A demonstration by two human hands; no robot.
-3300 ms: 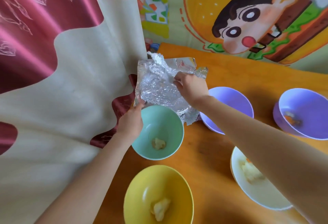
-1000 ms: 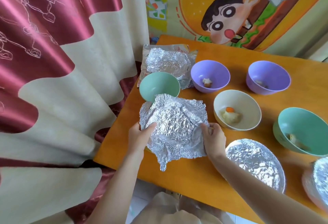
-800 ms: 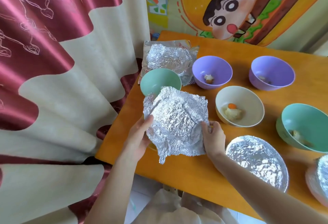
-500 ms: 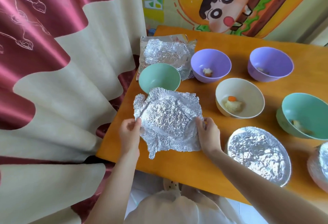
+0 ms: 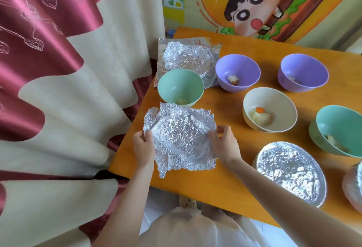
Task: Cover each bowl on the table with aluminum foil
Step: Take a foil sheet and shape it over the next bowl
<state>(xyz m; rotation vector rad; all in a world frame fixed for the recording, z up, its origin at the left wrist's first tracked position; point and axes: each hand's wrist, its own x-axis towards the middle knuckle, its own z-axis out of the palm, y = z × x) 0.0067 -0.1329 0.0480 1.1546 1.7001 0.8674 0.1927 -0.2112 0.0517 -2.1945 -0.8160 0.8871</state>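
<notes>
Pinching a crumpled foil sheet (image 5: 181,139) by its two sides, both hands hold it draped in a dome by the table's (image 5: 246,49) left edge, not far from the near-left corner; what lies under the dome is hidden. The left hand (image 5: 144,148) has its grip closed on the sheet's left edge, fingers curled round it. The right hand (image 5: 225,145) pinches the right edge between thumb and fingertips. Just behind the sheet stands an uncovered green bowl (image 5: 181,87) with a scrap of food, and behind it, at the far-left corner, lies a pile of spare foil (image 5: 186,56). A left purple bowl (image 5: 238,72) and a right purple bowl (image 5: 302,75) stand toward the far edge, a cream bowl (image 5: 269,109) mid-table and a teal bowl (image 5: 340,129) at the right edge, all uncovered. A foil-covered bowl (image 5: 290,172) sits near the near edge.
</notes>
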